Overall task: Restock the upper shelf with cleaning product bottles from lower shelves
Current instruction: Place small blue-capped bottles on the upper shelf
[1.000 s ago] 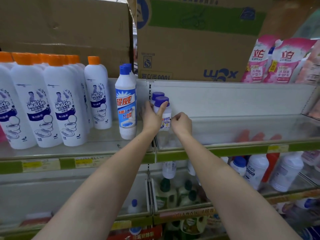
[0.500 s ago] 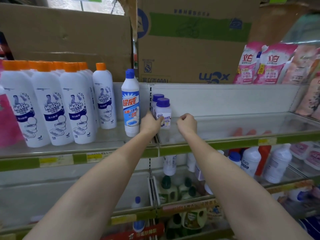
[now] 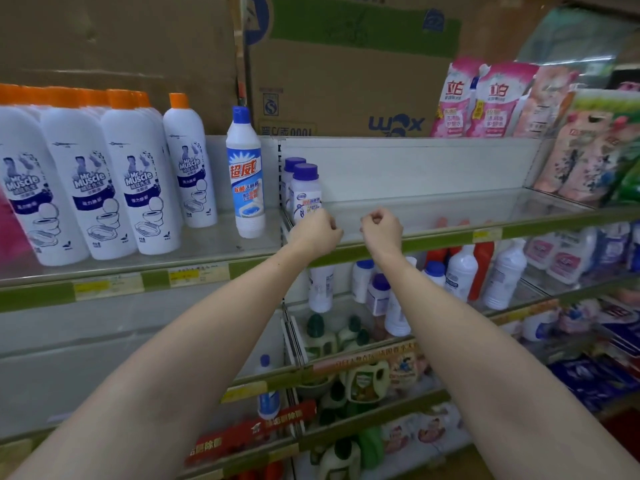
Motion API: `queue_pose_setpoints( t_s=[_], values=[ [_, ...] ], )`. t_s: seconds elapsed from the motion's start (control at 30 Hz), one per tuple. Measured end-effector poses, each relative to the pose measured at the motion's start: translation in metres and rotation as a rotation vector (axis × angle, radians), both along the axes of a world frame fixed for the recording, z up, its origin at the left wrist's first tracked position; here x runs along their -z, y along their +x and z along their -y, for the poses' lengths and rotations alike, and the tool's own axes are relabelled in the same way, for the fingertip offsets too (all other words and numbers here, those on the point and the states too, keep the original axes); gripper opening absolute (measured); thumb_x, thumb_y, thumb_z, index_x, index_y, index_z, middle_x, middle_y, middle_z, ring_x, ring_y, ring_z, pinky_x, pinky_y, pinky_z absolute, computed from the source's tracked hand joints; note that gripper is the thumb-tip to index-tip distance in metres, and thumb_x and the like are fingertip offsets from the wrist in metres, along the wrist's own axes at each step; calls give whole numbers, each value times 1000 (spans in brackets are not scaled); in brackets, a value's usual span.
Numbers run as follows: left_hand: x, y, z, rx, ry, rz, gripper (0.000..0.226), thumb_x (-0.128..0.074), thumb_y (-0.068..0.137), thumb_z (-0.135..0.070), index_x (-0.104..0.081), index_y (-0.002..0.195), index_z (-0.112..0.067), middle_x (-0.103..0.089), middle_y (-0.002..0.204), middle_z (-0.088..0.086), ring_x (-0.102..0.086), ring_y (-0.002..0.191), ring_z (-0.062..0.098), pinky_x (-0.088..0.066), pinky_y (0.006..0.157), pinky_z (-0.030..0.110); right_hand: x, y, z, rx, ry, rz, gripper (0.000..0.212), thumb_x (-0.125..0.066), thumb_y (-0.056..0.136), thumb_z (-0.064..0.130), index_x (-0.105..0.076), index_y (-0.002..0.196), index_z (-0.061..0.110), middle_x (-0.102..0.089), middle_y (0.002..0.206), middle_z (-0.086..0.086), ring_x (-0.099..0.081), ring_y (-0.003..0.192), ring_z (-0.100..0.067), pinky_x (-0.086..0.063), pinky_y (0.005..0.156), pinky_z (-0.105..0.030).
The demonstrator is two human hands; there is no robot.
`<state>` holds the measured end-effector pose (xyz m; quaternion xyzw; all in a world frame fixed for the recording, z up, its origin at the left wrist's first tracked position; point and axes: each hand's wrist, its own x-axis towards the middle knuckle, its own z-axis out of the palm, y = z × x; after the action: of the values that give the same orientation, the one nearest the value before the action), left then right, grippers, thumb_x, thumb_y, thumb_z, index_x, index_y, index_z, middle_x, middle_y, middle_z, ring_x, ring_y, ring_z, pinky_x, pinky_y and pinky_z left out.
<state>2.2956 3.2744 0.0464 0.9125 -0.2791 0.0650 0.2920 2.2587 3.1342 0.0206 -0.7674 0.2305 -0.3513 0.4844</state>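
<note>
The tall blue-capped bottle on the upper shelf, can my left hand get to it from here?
Probably yes. The left hand is just right of the tall blue-capped bottle, and nothing stands between them.

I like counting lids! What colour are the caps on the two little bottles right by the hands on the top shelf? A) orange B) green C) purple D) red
C: the two small white bottles standing just behind the left hand on the upper shelf both have purple caps.
</note>
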Motion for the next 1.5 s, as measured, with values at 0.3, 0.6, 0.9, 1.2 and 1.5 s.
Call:
queue_pose_setpoints(
  t_s=[0.3,0.6,0.9,1.2,1.5],
  values=[
    [60,-38,-5,92,159,15,19,-50,94,-26,-56,82,-14,-62,84,8,-60,79,30,-45,65,33,66,-35,2,-55,47,-225,23,-51,93,11,-51,72,21,-69,90,-16,-65,89,-33,-50,77,-40],
    [140,-13,-23,2,10,-371,13,-56,93,-20,-63,100,-11,-67,98,11,-64,93,30,-56,86,43,129,-49,-7,-171,65,-465,15,-52,99,14,-62,110,13,-64,106,-8,-58,95,-24,-43,71,-30],
    [156,3,3,-20,64,-358,16,-57,98,-23,-60,112,-16,-60,109,6,-59,100,26,-52,91,40,152,-32,13,-193,145,-516,18,-53,97,15,-61,113,19,-65,111,-7,-63,104,-26,-53,92,-40],
    [175,32,56,29,109,-332,11,-56,96,-18,-63,100,-11,-64,101,9,-58,89,24,-50,81,35,171,-1,57,-147,-76,-606,21,-50,100,14,-60,118,10,-61,110,-8,-54,99,-24,-38,80,-30],
    [188,67,97,-29,145,-372,19,-56,97,-18,-63,109,-5,-66,110,16,-62,102,30,-44,77,27,184,48,101,-276,-529,-738,33,-50,98,14,-52,130,7,-57,129,-15,-60,112,-34,-52,92,-41]
  ],
)
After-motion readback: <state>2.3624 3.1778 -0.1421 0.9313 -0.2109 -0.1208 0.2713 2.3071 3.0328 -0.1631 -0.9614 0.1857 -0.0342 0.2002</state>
